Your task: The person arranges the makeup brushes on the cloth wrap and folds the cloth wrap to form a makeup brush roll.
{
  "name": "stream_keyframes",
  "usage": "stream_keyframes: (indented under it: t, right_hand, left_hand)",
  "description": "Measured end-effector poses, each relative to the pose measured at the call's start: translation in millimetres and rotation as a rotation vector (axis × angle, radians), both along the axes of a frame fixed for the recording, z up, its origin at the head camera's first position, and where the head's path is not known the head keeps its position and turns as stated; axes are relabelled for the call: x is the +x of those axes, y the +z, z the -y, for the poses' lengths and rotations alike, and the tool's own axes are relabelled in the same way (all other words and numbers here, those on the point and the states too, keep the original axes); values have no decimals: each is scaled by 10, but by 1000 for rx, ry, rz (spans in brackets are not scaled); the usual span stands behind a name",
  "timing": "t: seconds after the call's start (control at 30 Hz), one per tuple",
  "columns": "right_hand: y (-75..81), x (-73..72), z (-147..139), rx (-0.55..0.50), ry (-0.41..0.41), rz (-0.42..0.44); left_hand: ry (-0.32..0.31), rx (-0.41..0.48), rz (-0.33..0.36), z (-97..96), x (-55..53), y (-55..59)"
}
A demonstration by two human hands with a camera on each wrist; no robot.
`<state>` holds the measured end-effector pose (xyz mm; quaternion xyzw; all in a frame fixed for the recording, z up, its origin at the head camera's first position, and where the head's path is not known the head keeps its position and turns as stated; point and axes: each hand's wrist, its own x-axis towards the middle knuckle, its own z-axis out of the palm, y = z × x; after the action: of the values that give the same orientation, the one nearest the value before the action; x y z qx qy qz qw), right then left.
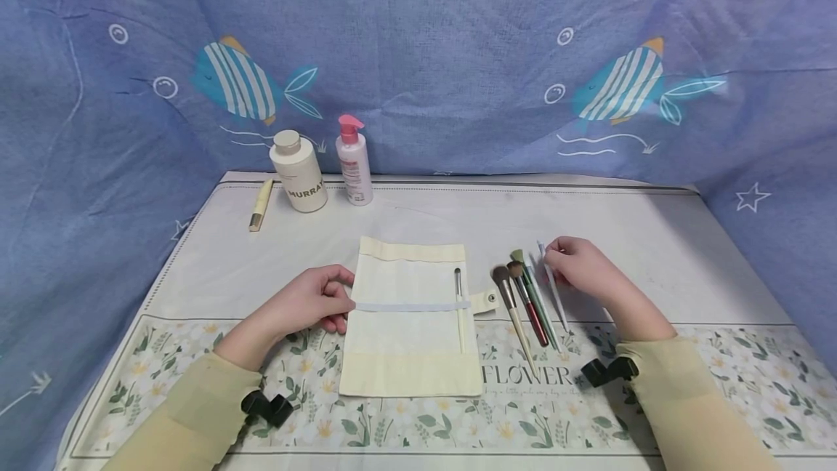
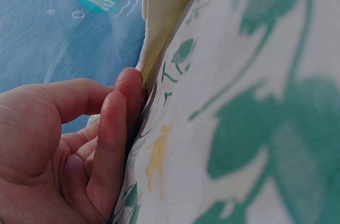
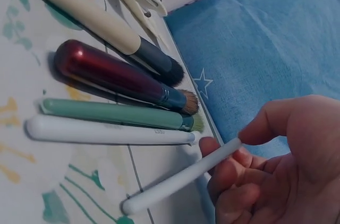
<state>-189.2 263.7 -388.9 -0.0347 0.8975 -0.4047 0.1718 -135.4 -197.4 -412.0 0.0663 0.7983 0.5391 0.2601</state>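
A cream cloth brush roll [image 1: 405, 333] lies unfolded on the table, with one thin makeup brush [image 1: 461, 325] tucked under its pale elastic band [image 1: 405, 307]. My left hand [image 1: 314, 300] pinches the roll's left edge near the band. To the right of the roll, my right hand [image 1: 582, 264] holds a slim pale makeup brush [image 3: 180, 177] between thumb and fingers, its lower end angled down toward the table. Beside it lie a white-handled brush [image 3: 111, 131], a green brush [image 3: 114, 112], a dark red brush [image 3: 111, 72] and a beige-handled brush [image 3: 101, 14].
At the back left stand a white bottle [image 1: 298, 176] and a pink pump bottle [image 1: 354, 169], with a pale yellow tube [image 1: 261, 203] lying beside them. A snap tab [image 1: 485, 302] sticks out from the roll's right side. Behind the table hangs a blue fish-print curtain [image 1: 445, 57].
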Motion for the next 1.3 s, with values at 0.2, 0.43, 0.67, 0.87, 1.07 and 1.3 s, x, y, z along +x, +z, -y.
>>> stream_keyframes:
  t: [0.2, 0.43, 0.67, 0.87, 1.07, 1.3]
  right_hand:
    - [-40, -24, -52, -246, -60, 59]
    - [-60, -45, -81, -401, -65, 101]
    - [-84, -48, -105, -521, -55, 124]
    - [-84, -33, -89, -616, -64, 145]
    - [-93, -37, -59, -651, -70, 135]
    - [-114, -42, -32, -723, -69, 104]
  left_hand:
    - [4, -2, 4, -3, 2, 1]
    - [15, -3, 9, -11, 5, 14]
    - [12, 8, 13, -8, 3, 3]
    - [5, 9, 11, -9, 0, 7]
    - [-1, 4, 4, -11, 2, 17]
    - [2, -2, 7, -12, 3, 21]
